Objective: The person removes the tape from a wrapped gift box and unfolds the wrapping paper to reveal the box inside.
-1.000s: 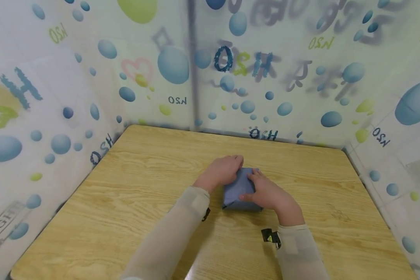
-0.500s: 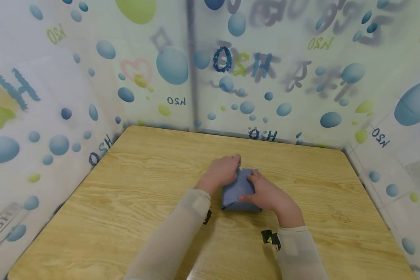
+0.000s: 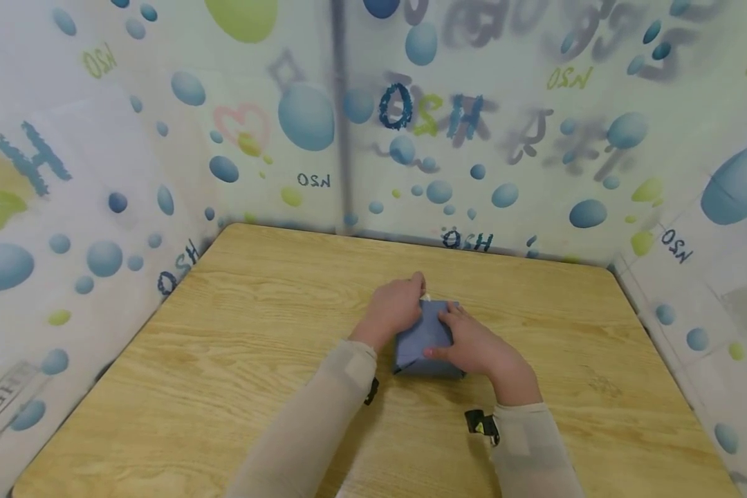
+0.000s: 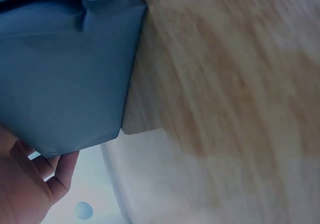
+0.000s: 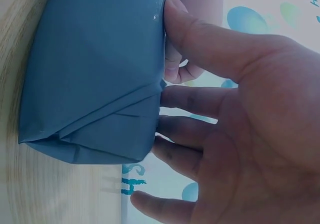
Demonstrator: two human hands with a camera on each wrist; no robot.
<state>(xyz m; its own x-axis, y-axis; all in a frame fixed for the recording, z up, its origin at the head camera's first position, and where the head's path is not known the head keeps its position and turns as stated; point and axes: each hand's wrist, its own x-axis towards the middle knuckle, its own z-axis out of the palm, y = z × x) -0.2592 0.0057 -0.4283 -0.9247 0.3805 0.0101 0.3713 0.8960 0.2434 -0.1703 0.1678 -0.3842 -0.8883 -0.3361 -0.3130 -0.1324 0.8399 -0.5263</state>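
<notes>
A blue soft pack [image 3: 432, 335] with folded, creased ends lies on the wooden table. At its far left corner my left hand [image 3: 395, 304] has curled fingers, pinching a thin white piece [image 3: 426, 297] that shows between the fingers and the pack. In the left wrist view the left hand's fingers [image 4: 65, 171] bend at the pack's edge. My right hand [image 3: 479, 342] rests over the right side of the pack, thumb and fingers spread. The right wrist view shows those fingers [image 5: 190, 101] nearly straight, their tips against the blue wrapping [image 5: 100, 59].
The wooden table [image 3: 255, 311] surrounds the pack, its back edge meeting a wall sheet [image 3: 361, 166] printed with blue and green drops. Side walls close in at left and right. A black strap piece [image 3: 482, 423] hangs at the right wrist.
My left hand has drawn slightly left and away from the pack's corner, and more of the white piece shows. The right hand and the pack stay nearly still.
</notes>
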